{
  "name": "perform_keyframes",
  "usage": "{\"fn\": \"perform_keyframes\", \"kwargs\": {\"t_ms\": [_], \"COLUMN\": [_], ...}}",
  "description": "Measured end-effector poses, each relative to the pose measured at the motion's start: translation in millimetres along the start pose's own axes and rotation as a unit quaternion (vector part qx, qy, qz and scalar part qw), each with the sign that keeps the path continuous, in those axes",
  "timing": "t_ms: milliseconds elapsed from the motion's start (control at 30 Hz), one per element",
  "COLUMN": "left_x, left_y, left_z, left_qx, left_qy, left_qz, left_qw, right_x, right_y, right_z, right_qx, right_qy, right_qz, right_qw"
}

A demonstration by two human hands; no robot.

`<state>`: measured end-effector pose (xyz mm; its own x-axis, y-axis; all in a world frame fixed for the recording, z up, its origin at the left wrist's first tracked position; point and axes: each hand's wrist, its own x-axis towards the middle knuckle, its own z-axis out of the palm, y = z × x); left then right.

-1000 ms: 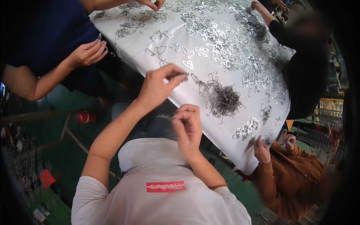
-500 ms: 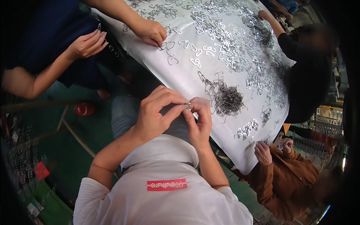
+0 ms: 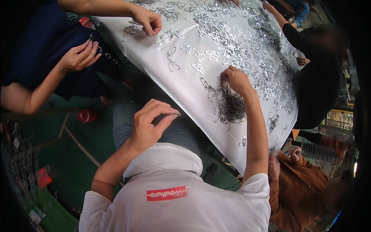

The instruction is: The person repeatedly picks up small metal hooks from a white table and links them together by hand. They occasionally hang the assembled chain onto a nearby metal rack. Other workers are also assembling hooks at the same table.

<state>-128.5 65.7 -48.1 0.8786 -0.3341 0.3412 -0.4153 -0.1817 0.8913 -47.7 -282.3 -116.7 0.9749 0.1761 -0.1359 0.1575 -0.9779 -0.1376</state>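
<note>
My left hand (image 3: pixel 147 123) is closed in a pinch in front of my body, short of the table's edge. Between its thumb and index fingertips sits a small metal clip (image 3: pixel 177 113), too small to make out fully. Over the table my right hand (image 3: pixel 239 81) reaches to the upper edge of a tangled heap of thin dark wire pieces (image 3: pixel 233 110). Its fingers are bent together and point down at the table; what they hold, if anything, is hidden. Left of the heap lie loose bright bent-metal clips (image 3: pixel 198 69).
A white-covered table (image 3: pixel 185 102) slants across, strewn with shiny metal clips (image 3: pixel 216 29). At the left, a co-worker's hands (image 3: pixel 148 21) handle clips and a hanging chain. Another person in a brown sleeve (image 3: pixel 297 181) works at the right. A red round object (image 3: pixel 85 115) stands below left.
My right hand has left my left hand and reached out to the wire heap. My left hand has shifted slightly left, still pinching the clip. The left co-worker's hand has moved up the table.
</note>
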Motion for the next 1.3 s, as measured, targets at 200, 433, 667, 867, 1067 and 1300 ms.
{"fn": "perform_keyframes", "kwargs": {"t_ms": [200,433,667,867,1067,1300], "left_x": [-4.6,-7.8,-7.7,-7.9,9.4,95.2], "left_y": [-2.2,-8.1,-8.3,-9.5,-34.5,-119.2], "left_z": [0.6,7.2,8.8,9.2,12.7,70.7], "left_qx": [0.004,0.001,0.041,0.048,0.032,0.27], "left_qy": [0.011,0.035,0.048,0.039,0.058,-0.059], "left_qz": [0.019,0.027,0.059,0.074,0.082,0.248], "left_qw": [1.0,0.999,0.996,0.995,0.994,0.928], "right_x": [-18.1,-84.2,-106.4,-101.9,-103.7,-109.1], "right_y": [-35.5,-158.0,-220.0,-225.9,-230.2,-226.4], "right_z": [-2.7,-29.2,-35.6,-25.7,-19.7,-18.5], "right_qx": [0.243,0.7,0.72,0.686,0.653,0.62], "right_qy": [0.13,0.139,0.162,0.228,0.293,0.304], "right_qz": [0.107,0.077,0.062,0.067,0.036,0.016], "right_qw": [0.955,0.696,0.672,0.688,0.697,0.723]}}
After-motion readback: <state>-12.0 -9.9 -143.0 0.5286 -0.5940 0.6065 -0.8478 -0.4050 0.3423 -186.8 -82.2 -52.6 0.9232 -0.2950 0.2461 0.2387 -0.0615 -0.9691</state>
